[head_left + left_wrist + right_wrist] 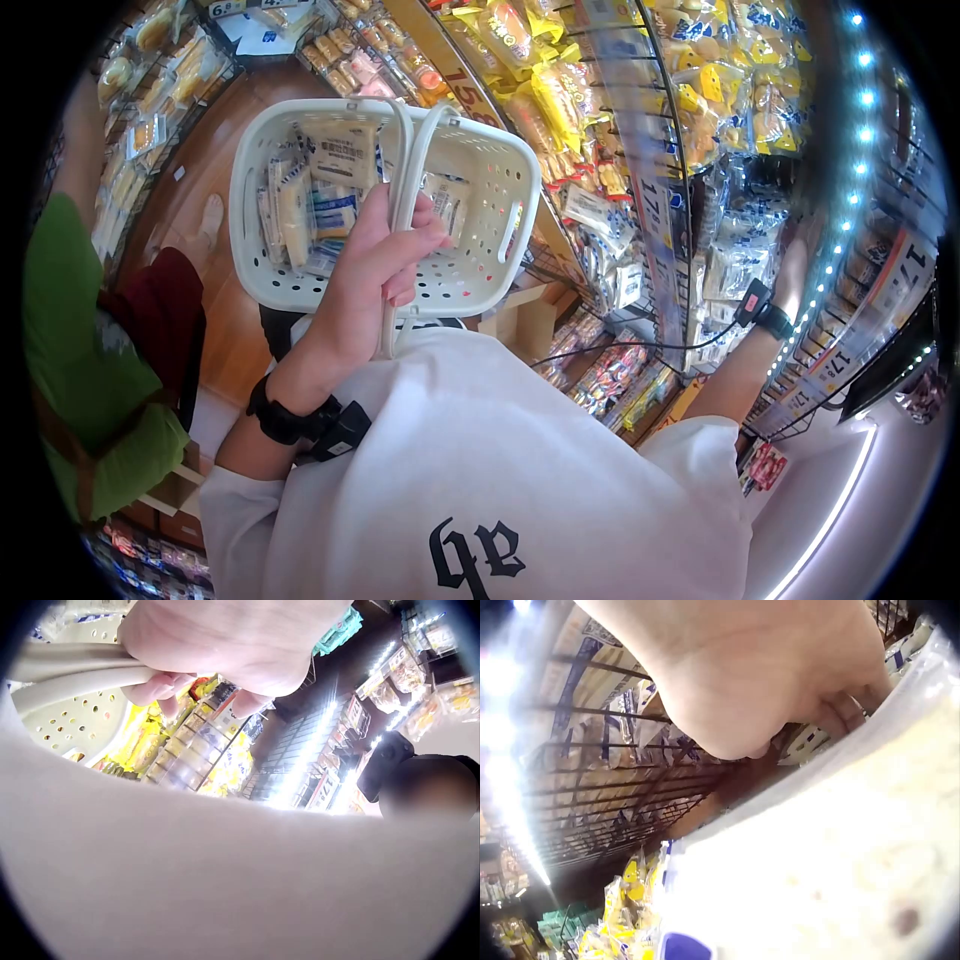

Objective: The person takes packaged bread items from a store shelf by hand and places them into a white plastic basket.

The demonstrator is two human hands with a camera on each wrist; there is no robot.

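My left hand grips the two pale handles of a white perforated shopping basket. Inside lie several clear-wrapped packets, some printed with dark lettering. In the left wrist view the fingers curl round the handles, with a sleeve or shirt across the lower part. My right hand reaches into a wire-fronted shelf among clear bagged goods. Its fingers bend down at a packet with dark print; their tips are hidden, so I cannot tell whether they grip it. A large pale bag fills the foreground.
Black wire racks hold yellow bags beside price strips. A bright LED strip runs along the shelf edge near my right arm. A cable trails from the right wrist. Someone in green stands at left.
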